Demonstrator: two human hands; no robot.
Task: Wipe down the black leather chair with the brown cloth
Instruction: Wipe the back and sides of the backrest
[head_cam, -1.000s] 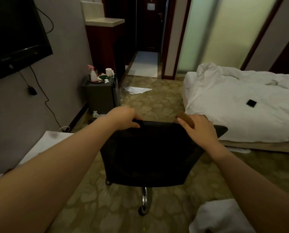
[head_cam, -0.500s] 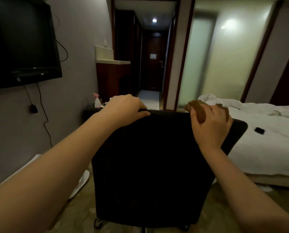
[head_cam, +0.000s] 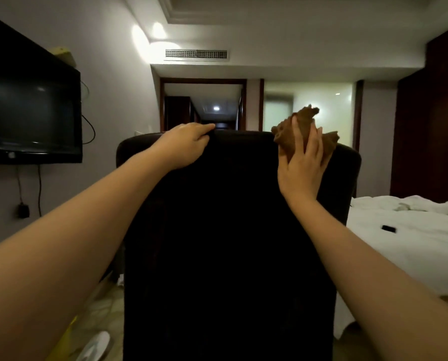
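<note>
Head view: left hand point(head_cam: 183, 144) curls over the tall black leather chair back point(head_cam: 228, 230) at frame centre; right hand point(head_cam: 302, 162), fingers spread, presses the soft crumpled brown cloth point(head_cam: 305, 128) (limp, best palmed) against its top edge.

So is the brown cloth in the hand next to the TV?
No, the right hand presses the brown cloth on the chair top; the left hand, nearer the TV, grips only the chair.

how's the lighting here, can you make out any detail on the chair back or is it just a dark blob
Head view: dim, warm indoor light; the chair back reads as near-featureless black, no grain or seams visible. Glare blooms on the wall above the vent. The brown cloth is slightly soft under the right hand. Wide-angle bending stretches both forearms.
</note>
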